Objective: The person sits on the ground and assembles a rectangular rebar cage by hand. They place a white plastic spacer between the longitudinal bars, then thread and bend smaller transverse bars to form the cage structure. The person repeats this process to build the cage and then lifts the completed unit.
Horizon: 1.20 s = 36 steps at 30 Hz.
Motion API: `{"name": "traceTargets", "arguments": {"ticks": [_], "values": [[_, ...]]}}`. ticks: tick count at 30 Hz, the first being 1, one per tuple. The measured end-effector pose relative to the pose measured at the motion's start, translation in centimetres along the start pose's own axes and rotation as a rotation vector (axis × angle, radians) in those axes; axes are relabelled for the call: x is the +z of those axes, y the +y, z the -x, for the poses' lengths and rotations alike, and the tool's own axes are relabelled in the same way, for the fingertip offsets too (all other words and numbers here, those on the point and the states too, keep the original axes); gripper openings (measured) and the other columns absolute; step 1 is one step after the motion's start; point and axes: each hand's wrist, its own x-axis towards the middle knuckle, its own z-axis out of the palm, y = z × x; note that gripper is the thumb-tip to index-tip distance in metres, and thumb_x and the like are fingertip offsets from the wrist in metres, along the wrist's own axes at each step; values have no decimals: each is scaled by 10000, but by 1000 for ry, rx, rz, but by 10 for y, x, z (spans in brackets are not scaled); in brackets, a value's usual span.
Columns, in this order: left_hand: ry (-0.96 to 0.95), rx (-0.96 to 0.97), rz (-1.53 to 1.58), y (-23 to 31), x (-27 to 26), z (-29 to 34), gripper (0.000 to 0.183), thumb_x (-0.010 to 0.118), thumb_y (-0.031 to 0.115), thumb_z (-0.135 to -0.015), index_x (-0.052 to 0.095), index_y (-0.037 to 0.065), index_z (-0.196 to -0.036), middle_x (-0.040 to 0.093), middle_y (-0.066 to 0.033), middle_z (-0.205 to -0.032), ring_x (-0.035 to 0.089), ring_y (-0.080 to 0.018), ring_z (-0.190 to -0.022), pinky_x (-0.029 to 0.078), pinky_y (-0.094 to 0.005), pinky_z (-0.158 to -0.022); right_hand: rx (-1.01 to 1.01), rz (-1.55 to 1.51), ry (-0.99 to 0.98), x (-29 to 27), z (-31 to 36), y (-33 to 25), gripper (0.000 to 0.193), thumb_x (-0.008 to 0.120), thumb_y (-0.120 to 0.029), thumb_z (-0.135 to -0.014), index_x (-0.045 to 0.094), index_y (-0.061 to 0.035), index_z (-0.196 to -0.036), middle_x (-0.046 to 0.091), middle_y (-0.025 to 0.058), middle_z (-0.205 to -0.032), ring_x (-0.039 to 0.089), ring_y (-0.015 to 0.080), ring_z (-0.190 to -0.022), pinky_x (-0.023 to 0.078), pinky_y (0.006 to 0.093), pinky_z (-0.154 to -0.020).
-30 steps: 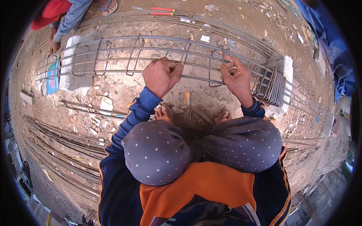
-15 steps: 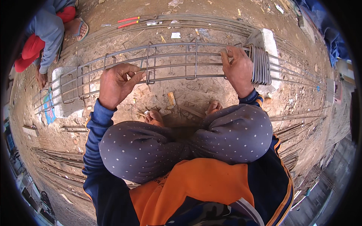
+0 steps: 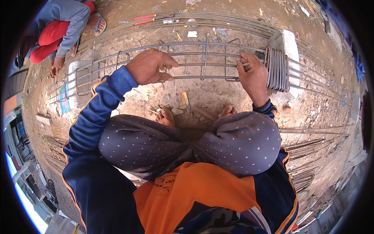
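Steel rebar cage (image 3: 187, 64) lies across bare dirt (image 3: 202, 97), just beyond the squatting person's bare feet (image 3: 167, 116). It runs from the far left, where it rests on a pale block (image 3: 76, 68), to a second block (image 3: 286, 41) at right.

Left hand (image 3: 150, 66): fingers curled down over the near long bar, closed on it. Right hand (image 3: 253, 76): closed round the near bar beside a stirrup (image 3: 233, 58); whether it also pinches wire, I cannot tell.

Judgement on technique: the left hand should pin the long bar so it cannot roll while the right works at the stirrup crossing. Keep each stirrup square to the bars and evenly spaced before fixing. A slack grip would likely let the loop tilt.

Materials: long bars are grey, round and slender, with dull rust bloom. Stirrups are thinner rod bent into rectangular loops; three or four stand upright and spread apart along the cage, and a tight bundle (image 3: 276, 68) is stacked against the right block. Blocks look like rough cast concrete. Ground is dry, reddish-brown and crumbly, littered with scraps. More loose bars (image 3: 319, 134) lie at right. Red-handled tool (image 3: 144, 17) sits far, near another person (image 3: 58, 27) at far left.
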Motion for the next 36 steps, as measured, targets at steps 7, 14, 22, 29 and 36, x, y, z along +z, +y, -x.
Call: {"name": "traceTargets", "arguments": {"ticks": [7, 14, 22, 29, 36], "values": [[130, -244, 179, 7, -14, 30, 414, 858, 236, -828, 744, 16, -1159, 755, -182, -1009, 739, -261, -800, 581, -367, -704, -100, -34, 12, -1, 3, 7, 253, 765, -117, -866, 722, -49, -1106, 706, 138, -937, 697, 275, -640, 544, 389, -595], [16, 13, -18, 63, -19, 4, 403, 831, 206, -836, 726, 44, -1189, 730, -164, -1041, 707, -335, -904, 555, -416, -792, 26, 265, 199, -40, 17, 23, 225, 748, -123, -873, 707, -71, -1088, 674, 144, -929, 685, 347, -704, 547, 460, -606], [-177, 131, -117, 94, 12, -37, 395, 766, 253, -869, 694, 53, -1202, 691, -156, -1060, 655, -382, -1041, 523, -481, -862, 17, 397, 140, -45, 19, 26, 226, 676, -67, -875, 696, -67, -1099, 650, 162, -939, 676, 385, -724, 553, 485, -614], [-62, 77, -146, 92, 33, -76, 427, 779, 205, -847, 674, 34, -1224, 673, -167, -1082, 644, -398, -1058, 521, -493, -901, 12, 150, 119, -26, 19, 22, 256, 700, -58, -829, 701, -53, -1086, 639, 165, -891, 656, 368, -654, 533, 470, -582], [31, 55, -68, 97, 58, -88, 410, 762, 173, -862, 659, 8, -1223, 662, -188, -1107, 633, -414, -1064, 526, -487, -905, 42, -83, 117, -21, 23, 17, 214, 731, -59, -858, 716, -47, -1071, 653, 159, -897, 656, 330, -646, 529, 440, -584]]}}
